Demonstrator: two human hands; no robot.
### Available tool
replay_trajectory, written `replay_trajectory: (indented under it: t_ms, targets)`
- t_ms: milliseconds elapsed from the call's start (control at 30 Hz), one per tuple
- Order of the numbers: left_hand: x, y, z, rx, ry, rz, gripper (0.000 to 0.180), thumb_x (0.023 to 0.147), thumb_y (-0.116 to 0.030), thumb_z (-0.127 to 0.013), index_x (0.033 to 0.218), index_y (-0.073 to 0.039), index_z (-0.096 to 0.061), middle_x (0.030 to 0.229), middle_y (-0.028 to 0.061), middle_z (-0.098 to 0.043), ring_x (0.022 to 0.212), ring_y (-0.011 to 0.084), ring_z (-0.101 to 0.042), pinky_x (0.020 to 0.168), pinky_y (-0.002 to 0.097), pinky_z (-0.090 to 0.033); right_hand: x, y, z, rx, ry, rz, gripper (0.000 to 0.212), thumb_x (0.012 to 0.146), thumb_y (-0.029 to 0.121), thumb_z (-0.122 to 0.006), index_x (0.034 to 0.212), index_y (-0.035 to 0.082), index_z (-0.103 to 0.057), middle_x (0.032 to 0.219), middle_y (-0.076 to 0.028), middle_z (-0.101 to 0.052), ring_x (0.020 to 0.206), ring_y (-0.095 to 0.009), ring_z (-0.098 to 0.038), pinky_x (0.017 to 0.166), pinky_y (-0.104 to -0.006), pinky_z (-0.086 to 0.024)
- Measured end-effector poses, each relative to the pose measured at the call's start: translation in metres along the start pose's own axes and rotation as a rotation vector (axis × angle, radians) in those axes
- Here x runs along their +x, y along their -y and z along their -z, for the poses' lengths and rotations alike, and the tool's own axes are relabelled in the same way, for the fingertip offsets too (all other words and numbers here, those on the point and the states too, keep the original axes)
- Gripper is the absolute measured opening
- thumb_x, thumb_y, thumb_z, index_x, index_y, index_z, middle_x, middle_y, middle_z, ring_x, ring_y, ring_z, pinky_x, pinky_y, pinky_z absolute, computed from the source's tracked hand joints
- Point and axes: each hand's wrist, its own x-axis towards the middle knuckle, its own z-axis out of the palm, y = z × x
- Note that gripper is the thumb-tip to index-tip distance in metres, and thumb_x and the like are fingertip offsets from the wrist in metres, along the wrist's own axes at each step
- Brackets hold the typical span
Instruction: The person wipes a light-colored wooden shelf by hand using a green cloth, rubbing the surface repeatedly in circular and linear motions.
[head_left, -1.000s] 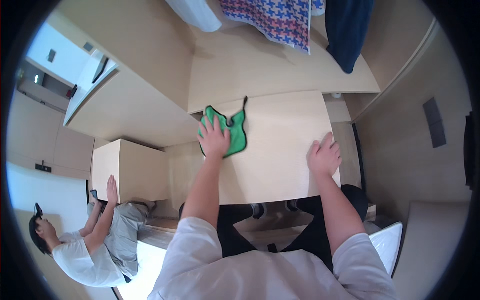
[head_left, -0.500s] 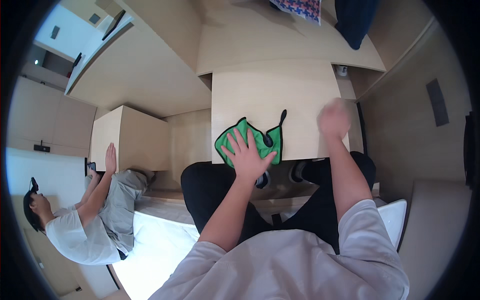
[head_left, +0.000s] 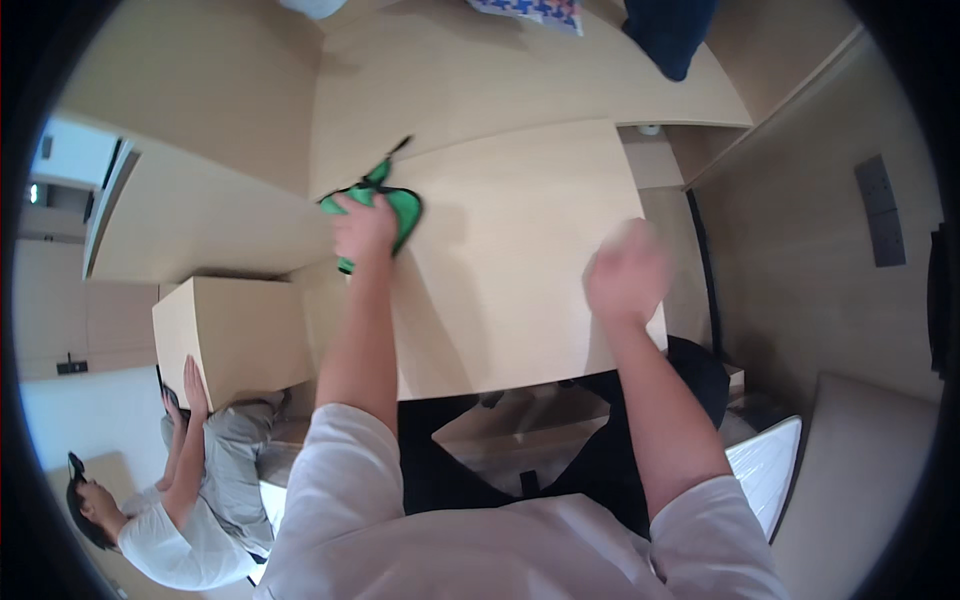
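Observation:
A green cloth [head_left: 404, 206] with black edging and a black loop is bunched up at the far left corner of a light wooden tabletop [head_left: 520, 250]. My left hand [head_left: 364, 228] is closed on it, fingers curled into the fabric. Part of the cloth sticks out on both sides of the hand, and its loop points away from me. Over the right edge of the tabletop is my right hand [head_left: 628, 272], smeared by motion. It looks rounded, but its fingers cannot be made out, and no thing shows in it.
Beyond the tabletop lies a wooden bench [head_left: 440, 90] with a patterned cushion [head_left: 540, 12] and a dark blue cushion [head_left: 668, 40]. A wooden panel [head_left: 200, 215] rises at the left. Farther left, another person [head_left: 190, 520] sits beside a wooden box-shaped table [head_left: 250, 330].
My left hand, flat on the spread cloth before, has gathered it and moved away and left. My right hand has shifted slightly left and nearer. The view has tilted and moved.

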Motion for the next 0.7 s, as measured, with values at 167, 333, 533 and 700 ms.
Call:
replay_trajectory:
  t_ms: [167, 333, 533, 700]
  targets:
    - [0.093, 0.009, -0.005, 0.018, -0.078, -0.075, 0.078, 0.102, -0.054, -0.051, 0.166, -0.012, -0.038, 0.131, 0.0275, -0.073, 0.122, 0.0453, -0.071, 0.101, 0.0558, -0.057, -0.009, 0.009, -0.009, 0.048, -0.069, 0.034, 0.076, 0.100, 0.043, -0.058, 0.164, 0.010, -0.037, 0.145, -0.029, -0.052, 0.127, -0.043, -0.055, 0.102, -0.0561, -0.042]
    - [0.086, 0.034, 0.002, 0.048, -0.036, -0.110, 0.068, 0.104, -0.045, -0.050, 0.167, -0.021, -0.041, 0.129, 0.0245, -0.075, 0.119, 0.0448, -0.072, 0.100, 0.0573, -0.057, -0.015, 0.017, -0.011, 0.016, -0.099, 0.056, 0.078, 0.100, 0.043, -0.058, 0.166, 0.010, -0.035, 0.147, -0.030, -0.052, 0.128, -0.044, -0.055, 0.103, -0.0568, -0.042]
    - [-0.047, 0.077, 0.025, 0.031, 0.001, -0.132, 0.078, 0.099, -0.039, -0.060, 0.171, -0.028, -0.032, 0.113, 0.0244, -0.075, 0.102, 0.0452, -0.074, 0.087, 0.0586, -0.059, 0.000, -0.002, -0.010, 0.029, -0.128, 0.036, 0.076, 0.102, 0.045, -0.056, 0.166, 0.010, -0.037, 0.143, -0.027, -0.057, 0.126, -0.041, -0.059, 0.103, -0.0567, -0.047]
    - [-0.155, 0.172, 0.037, 0.012, -0.092, -0.160, 0.085, 0.092, -0.031, -0.072, 0.169, -0.024, -0.038, 0.124, 0.0291, -0.065, 0.108, 0.0460, -0.070, 0.088, 0.0570, -0.057, -0.014, 0.024, -0.001, 0.061, -0.113, 0.117, 0.069, 0.103, 0.042, -0.055, 0.163, 0.011, -0.043, 0.125, -0.026, -0.068, 0.115, -0.040, -0.069, 0.096, -0.0549, -0.056]
